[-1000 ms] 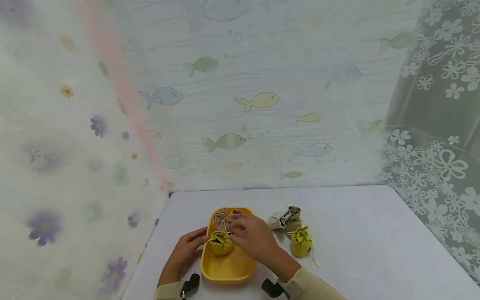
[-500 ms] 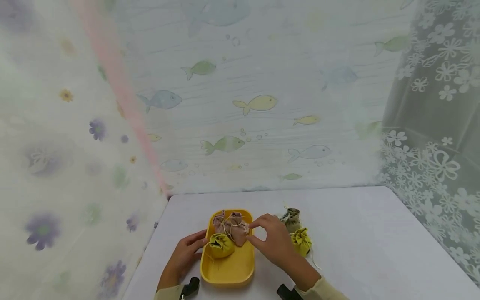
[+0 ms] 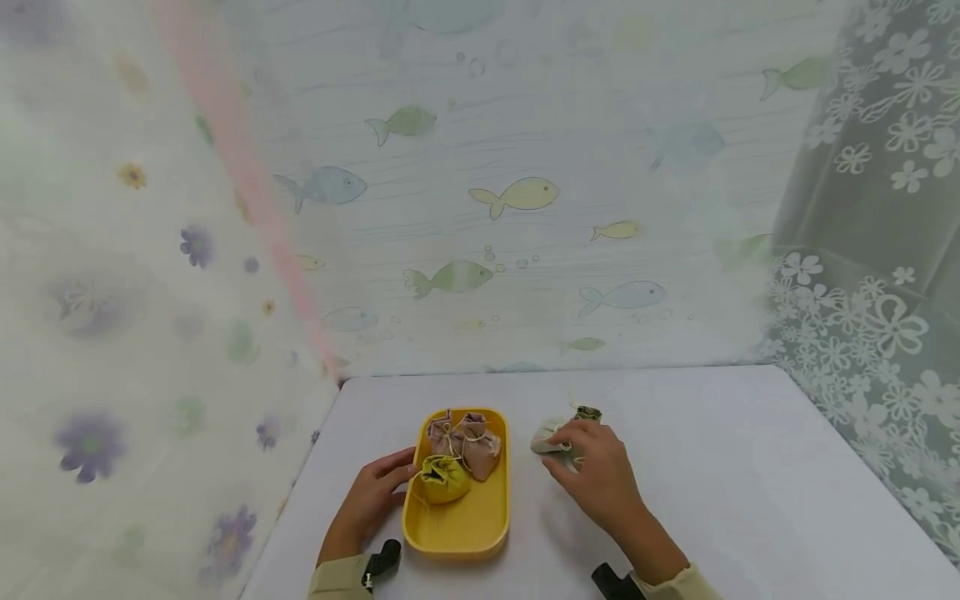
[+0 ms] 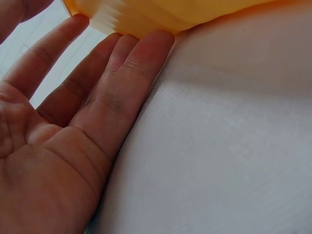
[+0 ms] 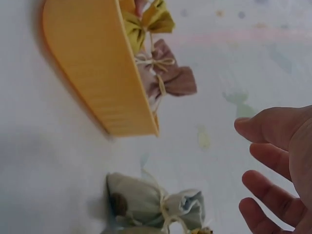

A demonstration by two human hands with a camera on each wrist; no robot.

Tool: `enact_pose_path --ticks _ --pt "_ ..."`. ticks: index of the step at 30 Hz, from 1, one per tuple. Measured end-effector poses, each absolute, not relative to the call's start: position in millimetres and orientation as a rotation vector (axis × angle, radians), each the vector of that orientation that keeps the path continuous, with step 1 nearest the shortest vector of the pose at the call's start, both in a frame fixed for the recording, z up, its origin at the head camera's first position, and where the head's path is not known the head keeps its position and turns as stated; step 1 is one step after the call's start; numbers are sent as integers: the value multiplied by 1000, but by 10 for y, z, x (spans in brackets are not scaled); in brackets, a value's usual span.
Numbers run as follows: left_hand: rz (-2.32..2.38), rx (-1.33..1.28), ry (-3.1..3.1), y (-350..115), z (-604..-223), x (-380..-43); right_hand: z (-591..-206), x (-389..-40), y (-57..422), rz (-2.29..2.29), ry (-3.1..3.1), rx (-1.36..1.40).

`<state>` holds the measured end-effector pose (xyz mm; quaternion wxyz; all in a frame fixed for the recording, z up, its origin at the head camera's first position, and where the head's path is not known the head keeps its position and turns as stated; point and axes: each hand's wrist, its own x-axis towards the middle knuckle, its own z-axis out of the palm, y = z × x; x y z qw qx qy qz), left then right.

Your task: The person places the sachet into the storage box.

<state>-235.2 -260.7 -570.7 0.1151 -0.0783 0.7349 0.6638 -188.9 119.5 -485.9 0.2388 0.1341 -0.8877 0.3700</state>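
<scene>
My left hand [image 3: 367,500] rests against the left side of a yellow plastic tray [image 3: 459,533]; in the left wrist view its extended fingertips touch the tray wall [image 4: 195,12]. Inside the tray lie two mauve drawstring pouches [image 3: 480,454] and a yellow drawstring pouch [image 3: 444,482]. To the tray's right, my right hand [image 3: 603,483] hovers over a group of pouches, thumb and fingers apart. A pale drawstring pouch [image 3: 547,437] shows by its fingertips. The right wrist view shows nothing between the fingers [image 5: 265,192], with the pale pouch [image 5: 139,200] below them.
An olive-green pouch [image 3: 588,412] shows behind the right hand, which covers the yellow pouch on the table. The white tabletop [image 3: 720,483] extends to the right. Fish-patterned and flowered curtains [image 3: 525,250] hang around the table.
My right hand has let go of the second mauve pouch in the tray and moved right, over the pouches on the table. The left hand stays at the tray.
</scene>
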Motion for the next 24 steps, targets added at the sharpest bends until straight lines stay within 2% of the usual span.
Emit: enact_pose_path --ticks 24 --pt "1969 -253 2133 -2616 -5713 -2362 -5114 -1914 1618 1134 -2669 60"
